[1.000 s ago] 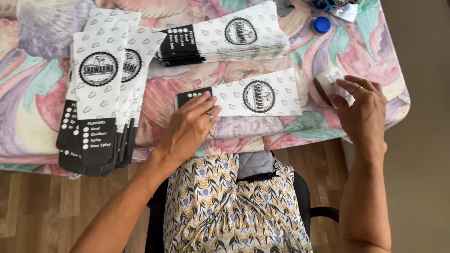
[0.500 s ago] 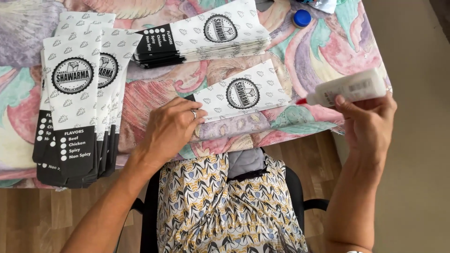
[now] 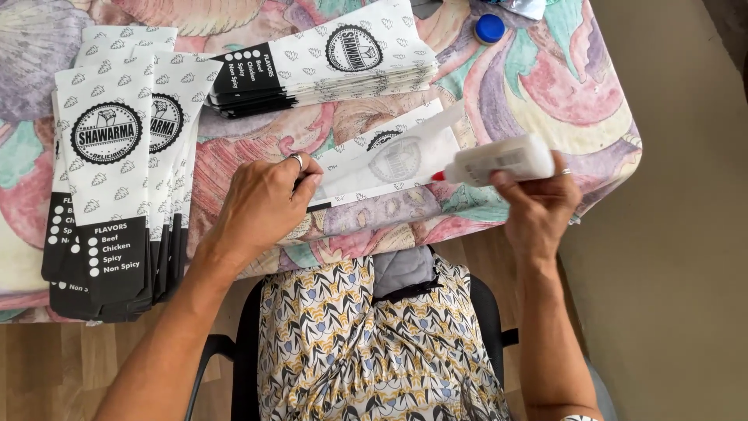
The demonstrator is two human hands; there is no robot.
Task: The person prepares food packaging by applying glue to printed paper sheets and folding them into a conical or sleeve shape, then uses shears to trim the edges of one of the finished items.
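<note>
My right hand (image 3: pixel 538 206) closes its grip around the light, squeezable glue bottle (image 3: pixel 499 160) mid-body, while my left hand (image 3: pixel 261 203) pins the thin, floppy paper sleeve (image 3: pixel 389 160) flat.

A single paper sleeve (image 3: pixel 389 160) lies near the middle of the table's (image 3: pixel 600 117) front edge. The left hand (image 3: pixel 261 203) rests on the sleeve's left end; the right hand (image 3: pixel 538 206) holds a glue bottle (image 3: pixel 499 161) over its right end. Behind the sleeve lies a stack of sleeves (image 3: pixel 327 62). Another stack (image 3: pixel 117 179) lies along the left part, reaching the front edge. A bottle cap (image 3: pixel 489 28) sits near the back edge, right of the rear stack.
</note>
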